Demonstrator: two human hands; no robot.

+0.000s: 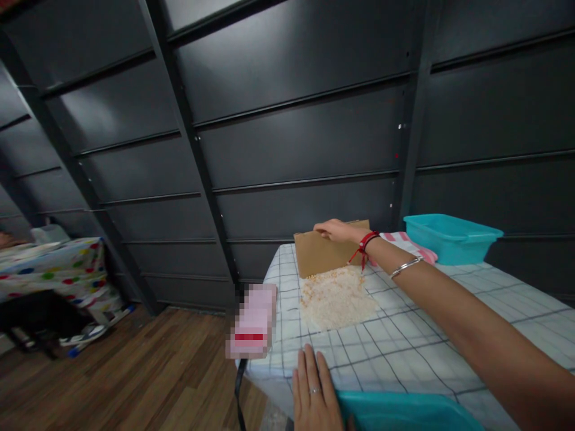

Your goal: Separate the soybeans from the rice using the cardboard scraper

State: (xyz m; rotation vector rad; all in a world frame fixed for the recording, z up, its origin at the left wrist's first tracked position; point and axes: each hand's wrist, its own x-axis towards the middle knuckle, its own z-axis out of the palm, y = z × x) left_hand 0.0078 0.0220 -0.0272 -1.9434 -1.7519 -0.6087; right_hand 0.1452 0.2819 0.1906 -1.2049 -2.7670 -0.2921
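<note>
My right hand reaches across the table, its fingers closed over the top edge of a brown cardboard sheet. The sheet stands tilted on its long edge. Against its near side lies a spread of white rice, with yellow kernels mostly along the cardboard. At the near edge, my left hand is at the left side of a turquoise basin, fingers stretched forward and thumb over the rim. Most of this basin is cut off by the bottom of the view.
A checked cloth covers the table. Far right stands another turquoise basin beside a pink-and-white striped cloth. A blurred-out pink object with a black strap is at the left edge. Another table with a dotted cloth stands far left.
</note>
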